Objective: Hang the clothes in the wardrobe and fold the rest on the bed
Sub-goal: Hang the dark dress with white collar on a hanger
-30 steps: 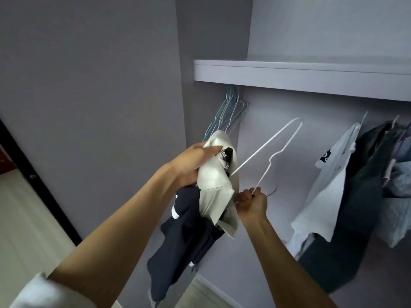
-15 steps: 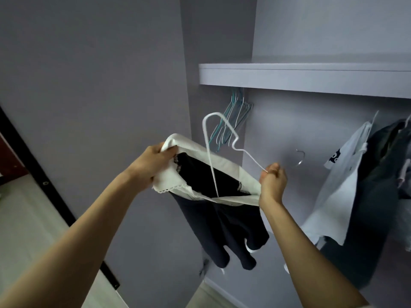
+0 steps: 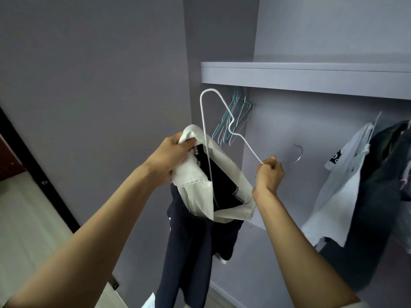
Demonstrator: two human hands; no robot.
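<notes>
My left hand (image 3: 172, 155) grips the white collar of a dark navy garment (image 3: 195, 247), holding its neck opening wide. The garment hangs down in front of the wardrobe's left side. My right hand (image 3: 269, 174) pinches a white wire hanger (image 3: 205, 134) near its neck, the metal hook (image 3: 299, 152) sticking out to the right. One arm of the hanger runs down inside the neck opening; its other shoulder loops up above the collar.
A grey shelf (image 3: 311, 74) spans the wardrobe. Several empty teal and white hangers (image 3: 235, 116) hang under its left end. A white T-shirt (image 3: 338, 181) and dark clothes (image 3: 382, 196) hang at the right. A dark door frame (image 3: 33, 167) stands at the left.
The hanger swung from pointing right to looping up over the collar. My left hand spread the neck open, and one hanger arm slid down inside it.
</notes>
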